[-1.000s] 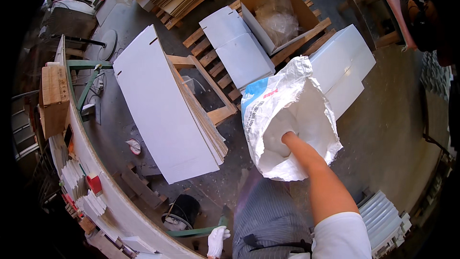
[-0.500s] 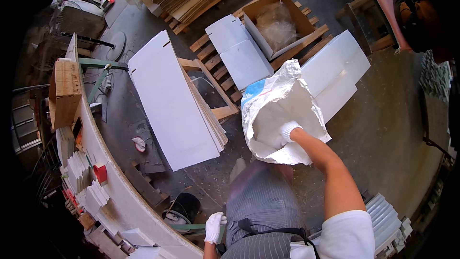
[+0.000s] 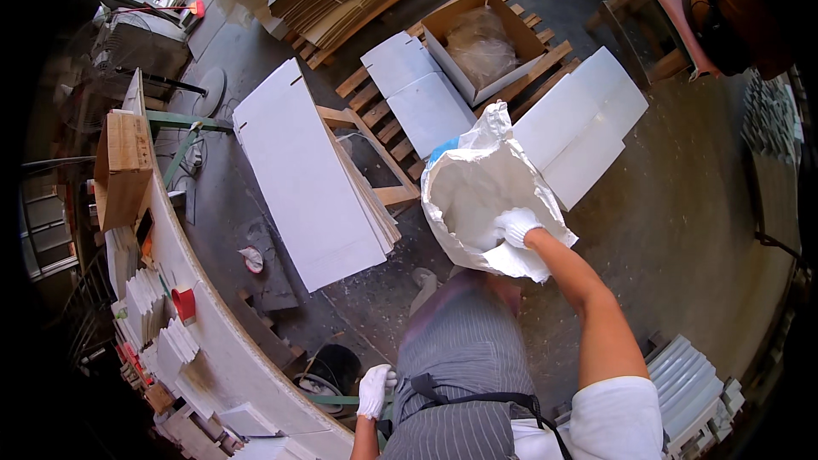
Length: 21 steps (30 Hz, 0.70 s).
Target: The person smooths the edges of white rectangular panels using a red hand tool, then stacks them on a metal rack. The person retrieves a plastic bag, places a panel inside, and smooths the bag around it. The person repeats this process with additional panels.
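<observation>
My right hand (image 3: 517, 227), in a white knitted glove, reaches into a white sack (image 3: 558, 213) with a wide, ragged mouth. Its fingers are curled down inside the sack; what they hold, if anything, is hidden. The sack stands in front of me, a blue patch showing on its far left side. At my left side hangs my left hand (image 3: 373, 389), gloved in white too, with loosely curled fingers and nothing visible in them. It is close to my grey striped apron (image 3: 464, 345).
Left of the sack lies a stack of flat white cardboard (image 3: 311, 179). Beyond are a pallet (image 3: 358, 81), white folded cartons (image 3: 426, 94) and an open box (image 3: 532, 60) holding clear plastic. A curved worktable (image 3: 200, 290) runs along my left; a black bucket (image 3: 332, 366) stands near it.
My right hand has drawn up slightly within the sack, so more of the glove shows. The view has shifted a little. My left hand stays by my side.
</observation>
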Available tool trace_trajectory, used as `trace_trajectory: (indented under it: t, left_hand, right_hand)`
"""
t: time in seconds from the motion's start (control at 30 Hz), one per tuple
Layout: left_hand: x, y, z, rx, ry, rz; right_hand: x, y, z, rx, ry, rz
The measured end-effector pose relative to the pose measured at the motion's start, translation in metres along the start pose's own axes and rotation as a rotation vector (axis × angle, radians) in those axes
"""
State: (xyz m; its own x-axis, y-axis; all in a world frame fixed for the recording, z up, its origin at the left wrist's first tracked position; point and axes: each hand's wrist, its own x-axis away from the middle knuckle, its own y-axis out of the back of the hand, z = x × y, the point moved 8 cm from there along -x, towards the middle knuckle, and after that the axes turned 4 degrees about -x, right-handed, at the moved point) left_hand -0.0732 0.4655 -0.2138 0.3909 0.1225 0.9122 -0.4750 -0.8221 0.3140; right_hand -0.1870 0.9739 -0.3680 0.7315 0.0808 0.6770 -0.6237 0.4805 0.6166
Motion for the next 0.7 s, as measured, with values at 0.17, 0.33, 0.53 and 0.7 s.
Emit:
trace_trajectory:
  t: [0.17,0.33,0.53,0.7]
  left_hand:
    - [-0.004,0.013,0.014,0.002,-0.021,0.006]
    - [-0.005,0.024,0.02,0.036,-0.043,-0.017]
    - [-0.017,0.029,0.012,-0.09,-0.142,-0.001]
    - [-0.026,-0.006,-0.083,-0.284,-0.415,0.05]
  right_hand:
    - [0.012,-0.015,-0.009,-0.455,-0.051,-0.144]
    - [0.035,0.007,-0.001,-1.01,-0.103,-0.211]
    - [0.102,0.079,0.02,-1.76,0.049,-0.423]
    - [0.127,0.097,0.013,-1.129,-0.015,-0.473]
